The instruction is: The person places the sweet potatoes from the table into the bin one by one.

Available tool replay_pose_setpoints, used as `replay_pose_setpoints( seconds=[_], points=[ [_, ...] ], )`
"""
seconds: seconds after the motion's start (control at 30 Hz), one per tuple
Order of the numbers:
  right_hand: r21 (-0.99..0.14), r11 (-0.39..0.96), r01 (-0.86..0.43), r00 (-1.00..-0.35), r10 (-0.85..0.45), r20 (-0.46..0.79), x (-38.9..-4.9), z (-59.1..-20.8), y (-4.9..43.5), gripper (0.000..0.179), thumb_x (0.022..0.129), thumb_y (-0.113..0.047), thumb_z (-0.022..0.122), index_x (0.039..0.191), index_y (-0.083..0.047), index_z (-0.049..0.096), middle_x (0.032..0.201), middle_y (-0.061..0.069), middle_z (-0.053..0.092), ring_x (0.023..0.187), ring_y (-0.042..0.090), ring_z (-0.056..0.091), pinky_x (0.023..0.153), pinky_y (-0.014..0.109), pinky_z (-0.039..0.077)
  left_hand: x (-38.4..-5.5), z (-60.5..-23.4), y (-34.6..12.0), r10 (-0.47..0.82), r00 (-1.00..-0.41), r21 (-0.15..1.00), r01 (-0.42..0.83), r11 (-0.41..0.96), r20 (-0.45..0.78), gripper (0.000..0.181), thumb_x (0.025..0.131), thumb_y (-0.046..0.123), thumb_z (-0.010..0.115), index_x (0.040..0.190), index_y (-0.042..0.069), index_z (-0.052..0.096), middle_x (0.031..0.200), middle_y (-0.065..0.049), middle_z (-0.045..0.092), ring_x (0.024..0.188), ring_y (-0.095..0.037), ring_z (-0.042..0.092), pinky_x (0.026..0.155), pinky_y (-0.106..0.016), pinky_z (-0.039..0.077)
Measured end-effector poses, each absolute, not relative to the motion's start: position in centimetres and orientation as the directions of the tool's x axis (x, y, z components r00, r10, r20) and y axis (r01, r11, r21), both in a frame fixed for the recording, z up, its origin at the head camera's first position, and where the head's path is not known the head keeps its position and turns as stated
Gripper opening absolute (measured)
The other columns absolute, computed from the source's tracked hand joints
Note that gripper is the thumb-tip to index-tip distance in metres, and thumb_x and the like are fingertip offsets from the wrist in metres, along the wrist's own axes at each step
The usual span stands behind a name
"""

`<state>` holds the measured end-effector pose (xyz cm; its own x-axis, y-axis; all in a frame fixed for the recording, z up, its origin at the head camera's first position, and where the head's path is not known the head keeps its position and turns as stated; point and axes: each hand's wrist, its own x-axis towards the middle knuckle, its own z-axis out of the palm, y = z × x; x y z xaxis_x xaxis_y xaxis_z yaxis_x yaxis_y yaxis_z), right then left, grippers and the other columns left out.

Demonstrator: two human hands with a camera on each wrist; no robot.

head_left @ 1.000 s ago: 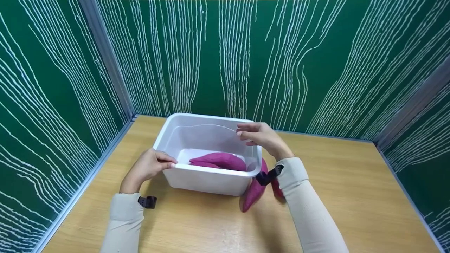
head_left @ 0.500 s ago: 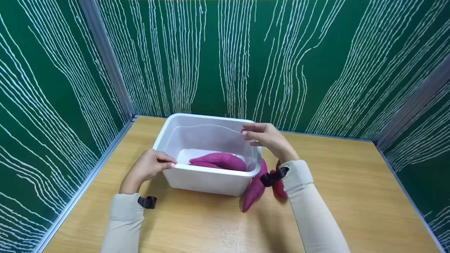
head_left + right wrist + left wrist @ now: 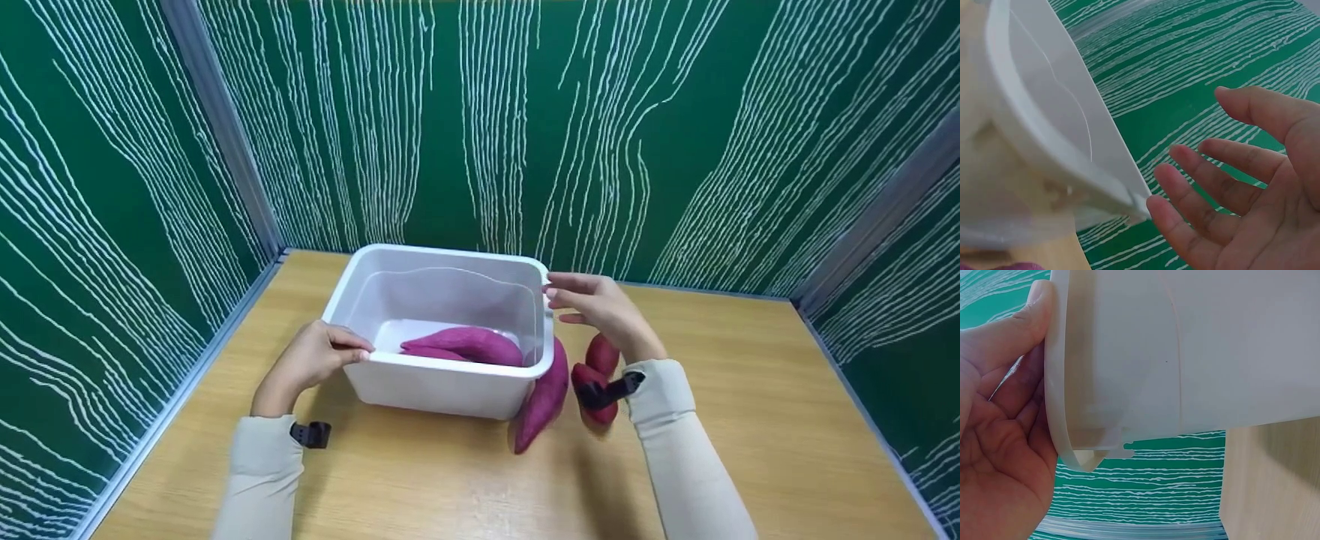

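Observation:
A white plastic bin (image 3: 442,386) stands on the table, with purple sweet potatoes (image 3: 472,345) lying on its floor. My left hand (image 3: 311,360) grips the rim at the bin's front left corner. In the left wrist view, the thumb (image 3: 1013,334) lies along the rim and the other fingers sit under its edge. Just outside the right rim is my right hand (image 3: 604,311), empty, fingers loosely spread and pointing at the bin. The right wrist view shows those fingertips (image 3: 1162,211) right by the rim's corner.
Another purple sweet potato (image 3: 541,409) lies on the table against the bin's right side. Two redder ones (image 3: 602,354) lie farther right, under the right wrist and its black camera (image 3: 611,391). Green panels (image 3: 442,135) with white wavy lines enclose the wooden table (image 3: 772,420).
My right hand has moved rightward from over the bin's right rim to just outside it, uncovering the redder sweet potatoes. My left hand stays on the rim.

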<state>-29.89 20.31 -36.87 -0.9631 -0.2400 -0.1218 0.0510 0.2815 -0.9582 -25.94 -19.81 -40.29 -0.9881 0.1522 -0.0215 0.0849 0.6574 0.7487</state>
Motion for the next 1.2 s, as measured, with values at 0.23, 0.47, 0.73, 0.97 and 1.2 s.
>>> replay_pose_setpoints(
  seconds=[0.23, 0.47, 0.73, 0.97, 1.2],
  points=[
    [-0.947, 0.318, 0.043, -0.967, -0.225, -0.119, -29.2, -37.8, 21.8, 0.058, 0.091, -0.037, 0.066, 0.141, -0.012, 0.048, 0.138, 0.013, 0.055, 0.122, 0.028, 0.054, 0.099, 0.040, 0.049, -25.8, -40.2, -19.9, 0.150, -0.988, 0.753, 0.065, 0.655, -0.046, 0.014, 0.083, 0.007, 0.073, 0.097, 0.008, 0.078, 0.108, -0.014, 0.072, 0.105, -0.031, 0.057, 0.096, -0.050, 0.049],
    [-0.952, 0.303, 0.052, -0.972, -0.205, -0.118, -28.7, -39.0, 23.0, 0.060, 0.091, -0.036, 0.066, 0.141, -0.008, 0.048, 0.139, 0.016, 0.053, 0.122, 0.029, 0.054, 0.101, 0.042, 0.047, -25.6, -40.4, -20.2, 0.188, -0.981, 0.728, 0.158, 0.668, 0.041, 0.011, 0.081, 0.006, 0.074, 0.091, 0.005, 0.078, 0.098, -0.013, 0.074, 0.094, -0.025, 0.060, 0.084, -0.040, 0.055],
    [-0.940, 0.330, 0.081, -0.976, -0.165, -0.142, -28.0, -40.2, 24.7, 0.062, 0.092, -0.040, 0.063, 0.143, -0.009, 0.045, 0.140, 0.014, 0.053, 0.122, 0.026, 0.054, 0.100, 0.037, 0.048, -25.7, -40.4, -20.0, 0.171, -0.985, 0.730, 0.136, 0.670, 0.027, 0.011, 0.082, 0.007, 0.074, 0.092, 0.006, 0.078, 0.099, -0.013, 0.074, 0.096, -0.026, 0.059, 0.089, -0.044, 0.054],
    [-0.949, 0.298, 0.102, -0.976, -0.153, -0.153, -27.4, -41.3, 26.0, 0.065, 0.091, -0.038, 0.064, 0.144, -0.007, 0.042, 0.146, 0.015, 0.047, 0.129, 0.032, 0.049, 0.103, 0.040, 0.045, -25.7, -40.4, -19.9, 0.176, -0.984, 0.726, 0.146, 0.672, 0.035, 0.011, 0.081, 0.006, 0.074, 0.091, 0.006, 0.078, 0.098, -0.012, 0.074, 0.095, -0.025, 0.060, 0.088, -0.043, 0.054],
    [-0.948, 0.290, 0.132, -0.975, -0.133, -0.176, -26.5, -42.7, 27.3, 0.068, 0.092, -0.039, 0.063, 0.145, -0.004, 0.039, 0.147, 0.019, 0.042, 0.123, 0.029, 0.051, 0.102, 0.038, 0.046, -25.8, -40.3, -19.8, 0.196, -0.979, 0.730, 0.170, 0.662, 0.051, 0.010, 0.082, 0.006, 0.074, 0.091, 0.005, 0.078, 0.097, -0.013, 0.074, 0.093, -0.024, 0.062, 0.086, -0.042, 0.055]
  ],
)
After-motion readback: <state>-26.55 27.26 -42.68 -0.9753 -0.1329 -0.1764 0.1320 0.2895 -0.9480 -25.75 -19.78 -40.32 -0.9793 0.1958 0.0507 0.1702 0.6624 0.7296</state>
